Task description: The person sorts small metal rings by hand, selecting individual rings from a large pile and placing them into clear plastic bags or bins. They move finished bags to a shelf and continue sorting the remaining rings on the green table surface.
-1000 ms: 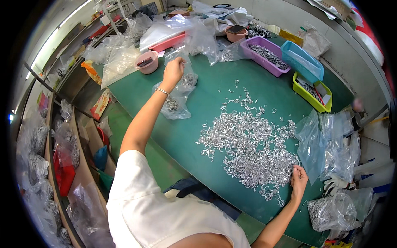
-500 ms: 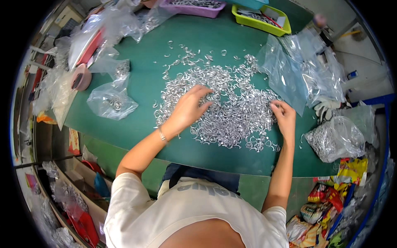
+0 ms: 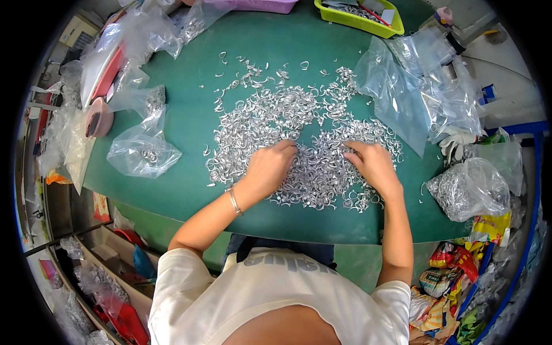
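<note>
- The left hand (image 3: 269, 168) is palm down over the pile, fingers bent in among the pieces; its fingertips are partly lost against the metal, so whether it grips anything cannot be told
- The right hand (image 3: 374, 168) is across from it, well apart from the left, thumb and fingers turned inward over the pile; whether a piece is pinched there cannot be told either
- The hands cover parts of the pile of rings (image 3: 322, 169), and single pieces in its thick middle are hard to make out
- The purple tub (image 3: 276, 6) is cut off by the upper edge, and so is part of the lime green tub (image 3: 359, 22)
- What lies under the clear bags (image 3: 397, 92) on the right is blurred by shine
- The rings are small, silvery and shiny, many of them curved like open loops, heaped loosely on the green bench (image 3: 190, 132) in front of the person, with strays scattered along the far side
- A clear bag with a few silvery pieces (image 3: 144, 155) rests left of the pile
</note>
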`<state>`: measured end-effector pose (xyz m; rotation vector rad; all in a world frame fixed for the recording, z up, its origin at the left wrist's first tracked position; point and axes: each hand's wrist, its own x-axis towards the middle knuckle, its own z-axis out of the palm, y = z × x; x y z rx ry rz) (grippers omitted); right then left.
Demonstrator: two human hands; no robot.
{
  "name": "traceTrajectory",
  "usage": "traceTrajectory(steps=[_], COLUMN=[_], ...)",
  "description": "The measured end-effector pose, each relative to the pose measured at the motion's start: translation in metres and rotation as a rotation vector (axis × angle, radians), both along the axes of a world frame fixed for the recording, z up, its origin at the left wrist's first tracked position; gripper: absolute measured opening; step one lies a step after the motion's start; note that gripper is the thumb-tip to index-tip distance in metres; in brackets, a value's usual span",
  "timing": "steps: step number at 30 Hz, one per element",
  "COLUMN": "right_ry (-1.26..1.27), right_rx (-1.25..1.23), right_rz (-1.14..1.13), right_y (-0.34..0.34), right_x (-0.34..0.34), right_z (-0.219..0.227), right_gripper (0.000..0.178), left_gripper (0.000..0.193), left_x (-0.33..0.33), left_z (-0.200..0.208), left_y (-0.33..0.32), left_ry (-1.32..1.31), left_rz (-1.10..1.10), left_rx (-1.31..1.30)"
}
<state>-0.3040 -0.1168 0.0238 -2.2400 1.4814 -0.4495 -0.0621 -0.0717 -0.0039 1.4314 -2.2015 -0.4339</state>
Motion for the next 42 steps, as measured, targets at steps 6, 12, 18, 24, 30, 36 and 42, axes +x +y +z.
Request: traceTrajectory(steps=[6,12,18,24,30,36,42], right_ry=[0.020,0.205,0.164,0.277,0.241,0.365,0.461], right_rx=[-0.063,-0.232,-0.114,-0.089,0.232,0.206,0.177], right_rz=[-0.124,0.050,0.049,0.121,0.012,-0.002,-0.053], right_y=[-0.026,-0.045,-0.041,-0.049,-0.056,-0.052,-0.048], right_x=[0.030,0.054,0.061,0.061,0.059,0.060,0.067], right_z=[-0.002,-0.038,-0.019,-0.030,0.005,0.003,-0.001], right_gripper=[0.023,0.022,0.024,0.021,0.025,0.033,0.035], left_gripper=[0.013,0.013,0.013,0.013,0.013,0.013,0.014], left_x=[-0.027,-0.026,-0.005,0.000,0.005,0.003,0.002], left_z=[0.007,0.002,0.000,-0.006,-0.003,-0.010,-0.010], left_y=[0.008,0.005,0.005,0.000,0.001,0.004,0.003], left_ry=[0.199,0.267,0.263,0.359,0.354,0.358,0.351], left_rz=[0.069,0.079,0.131,0.172,0.222,0.206,0.214], left_rx=[0.023,0.056,0.072,0.022,0.041,0.040,0.013])
